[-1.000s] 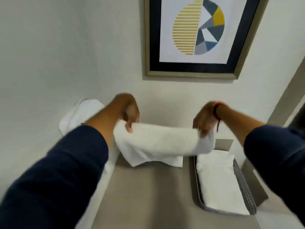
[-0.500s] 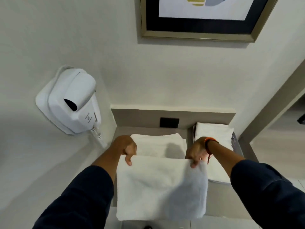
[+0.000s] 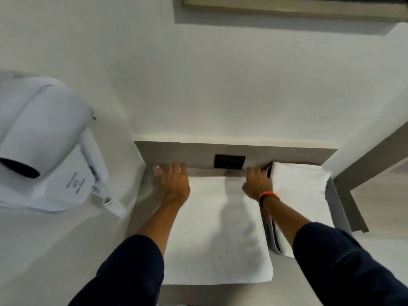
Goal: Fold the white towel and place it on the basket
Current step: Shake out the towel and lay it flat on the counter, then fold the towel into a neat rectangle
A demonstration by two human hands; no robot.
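Around you, the pale wall [image 3: 220, 89] fills most of the view, smooth and matte, and it hems in the grey counter [image 3: 154, 195] on the far side and the left. The white plastic hair dryer [image 3: 42, 146] bulges off the left wall, rounded, with a dark nozzle mouth and a coiled cord hanging by the counter's left edge; it stands clear of your left arm. A strip of picture frame [image 3: 287, 7] shows at the top. On the grey backsplash sits a small black rectangular socket plate [image 3: 229, 161], between your two hands.

The white towel [image 3: 220, 235] lies flat on the counter as a soft, nappy rectangle, its near edge towards you. Just to its right is the basket [image 3: 337, 208], grey and narrow-walled, already holding a folded white towel in the basket [image 3: 302, 195].

Half a second ago you held the towel up by its top corners, hanging in front of the counter; now it is spread down and your hands have gone forward to its far edge.

Your left hand [image 3: 174, 182] lies palm down, fingers spread flat on the far left corner, gripping nothing. Your right hand [image 3: 257, 184], with an orange band [image 3: 268, 195] at the wrist, is curled loosely at the far right corner beside the basket; motion blur hides whether it pinches the cloth.
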